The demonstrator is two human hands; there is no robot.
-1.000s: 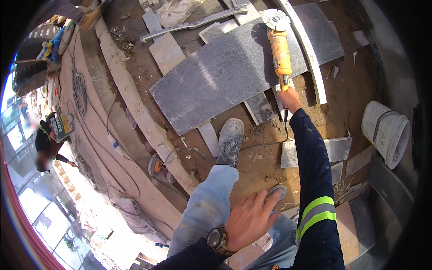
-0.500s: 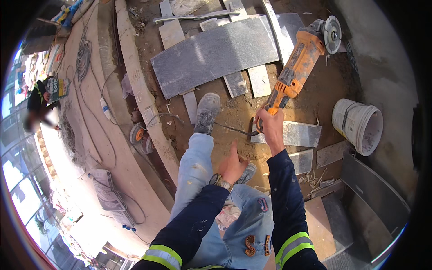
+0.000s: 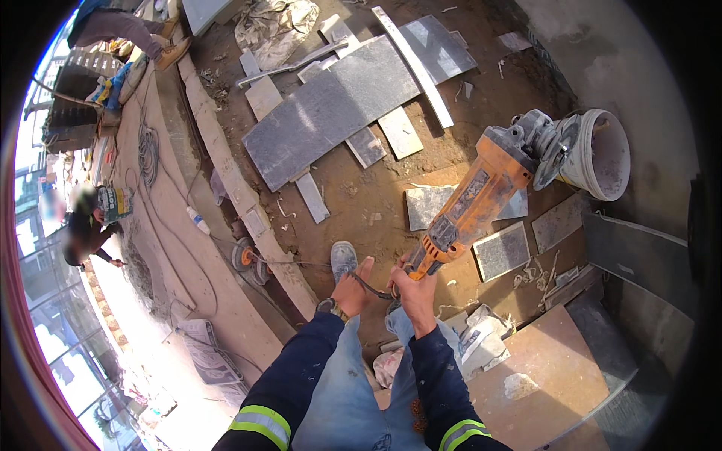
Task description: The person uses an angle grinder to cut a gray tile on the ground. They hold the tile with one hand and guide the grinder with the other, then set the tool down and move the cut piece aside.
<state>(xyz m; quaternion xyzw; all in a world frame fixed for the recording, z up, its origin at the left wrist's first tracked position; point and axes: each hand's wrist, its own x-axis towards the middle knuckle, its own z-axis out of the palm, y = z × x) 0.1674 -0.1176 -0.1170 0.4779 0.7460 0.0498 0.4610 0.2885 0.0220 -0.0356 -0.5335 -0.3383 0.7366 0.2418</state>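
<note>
We are holding an orange angle grinder [image 3: 472,201] in our right hand [image 3: 415,295], and its fingers are wrapping around the rear handle. The grinder is pointing away from us, toward the upper right, and its disc [image 3: 556,159] is showing in front of the white bucket [image 3: 583,174]; we cannot tell if the two are touching. The body of the tool is covering part of a grey slab behind it, and a smaller dark slab [image 3: 502,252] is lying on the soil just to the right of it.

Our left hand [image 3: 352,292] is staying near the dark cord [image 3: 372,286], which is running to the rear end of the grinder. Its fingers are partly stretching, but we cannot tell if they are gripping this cord. On the left wrist we are wearing a watch [image 3: 329,307]. Ahead of this hand, our dusty boot [image 3: 344,257] is standing on the ground.

Farther ahead, a long dark slab [image 3: 338,105] is resting over some smaller pieces, and a pale curved strip [image 3: 412,64] is lying near its right end. On the far left, a co-worker [image 3: 89,239] is reaching one arm toward the ground, beside a bag [image 3: 115,203].
</note>
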